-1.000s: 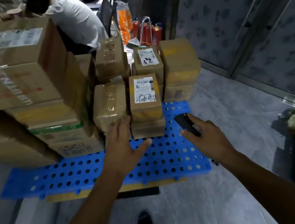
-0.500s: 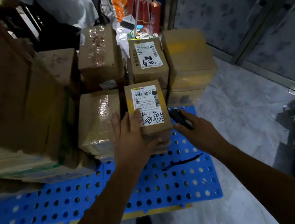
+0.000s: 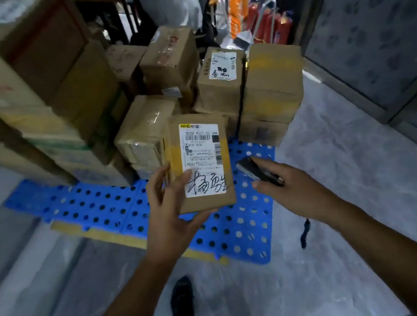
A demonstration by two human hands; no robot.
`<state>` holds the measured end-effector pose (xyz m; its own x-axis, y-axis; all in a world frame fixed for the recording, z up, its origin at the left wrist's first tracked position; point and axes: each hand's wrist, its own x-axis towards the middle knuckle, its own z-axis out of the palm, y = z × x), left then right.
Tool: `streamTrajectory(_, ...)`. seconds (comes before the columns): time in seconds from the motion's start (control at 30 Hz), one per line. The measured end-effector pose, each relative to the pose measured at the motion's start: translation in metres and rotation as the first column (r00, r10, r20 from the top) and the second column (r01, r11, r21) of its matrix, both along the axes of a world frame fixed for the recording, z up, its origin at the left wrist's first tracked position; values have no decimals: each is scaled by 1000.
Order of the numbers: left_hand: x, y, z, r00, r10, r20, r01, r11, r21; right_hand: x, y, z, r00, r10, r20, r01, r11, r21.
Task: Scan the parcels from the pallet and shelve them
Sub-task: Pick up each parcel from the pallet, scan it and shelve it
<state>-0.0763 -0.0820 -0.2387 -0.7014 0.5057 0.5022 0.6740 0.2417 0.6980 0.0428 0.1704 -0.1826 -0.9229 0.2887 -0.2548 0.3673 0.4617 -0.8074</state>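
the left hand (image 3: pixel 168 215) grips a small brown cardboard parcel (image 3: pixel 201 164) above the blue perforated plastic pallet (image 3: pixel 104 204); the right hand (image 3: pixel 288 191) clasps a black handheld scanner (image 3: pixel 257 171).

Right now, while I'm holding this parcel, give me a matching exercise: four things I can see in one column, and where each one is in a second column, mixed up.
Things
1. labelled parcel
2. handheld scanner
3. blue pallet
4. red fire extinguishers

Places
A. on the floor, under the stacked boxes
B. gripped in the left hand
C. at the back, beside the orange bag
D. held in the right hand

Pairs: 1-B, 2-D, 3-A, 4-C.
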Motion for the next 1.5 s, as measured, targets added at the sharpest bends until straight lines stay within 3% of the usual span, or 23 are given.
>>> streamTrajectory(0.13, 54, -64, -15, 984, 177, -9, -177, 979, -102, 5, -15, 23, 929, 344, 134, -356, 931, 77)
streamTrajectory(0.27, 94, -126, -21, 934, 351, -64, -356, 910, -213, -7, -67, 39, 767, 569, 296, -642, 681, 353)
streamTrajectory(0.4, 118, -188, -28, 880, 449, -153, -475, 838, -269, -18, -132, 54, 631, 691, 351, -744, 412, 527)
streamTrajectory(0.57, 148, -271, -27, 804, 580, -134, -593, 762, -260, -25, -214, 64, 521, 745, 417, -784, 226, 578)
streamTrajectory(0.6, 155, -287, -25, 782, 611, -122, -621, 747, -238, -25, -231, 63, 527, 751, 398, -779, 239, 580)
streamTrajectory(0.67, 169, -320, -15, 735, 674, -65, -676, 723, -143, -27, -272, 60, 588, 758, 282, -750, 382, 540)
streamTrajectory(0.77, 185, -371, 16, 672, 739, 42, -740, 671, 41, -31, -347, 57, 678, 733, 60, -715, 639, 283)
streamTrajectory(0.83, 195, -414, 44, 644, 761, 75, -764, 635, 117, -31, -408, 59, 687, 725, -51, -714, 686, 137)
streamTrajectory(1.1, 220, -617, 168, 497, 867, 38, -839, 469, 277, -32, -673, 126, 572, 697, -432, -768, 640, 17)
streamTrajectory(1.27, 215, -722, 229, 393, 919, -18, -872, 379, 309, -49, -787, 181, 467, 719, -515, -828, 560, 31)
streamTrajectory(1.5, 154, -820, 275, 301, 953, 33, -895, 270, 355, -103, -893, 232, 410, 709, -574, -804, 578, 140)
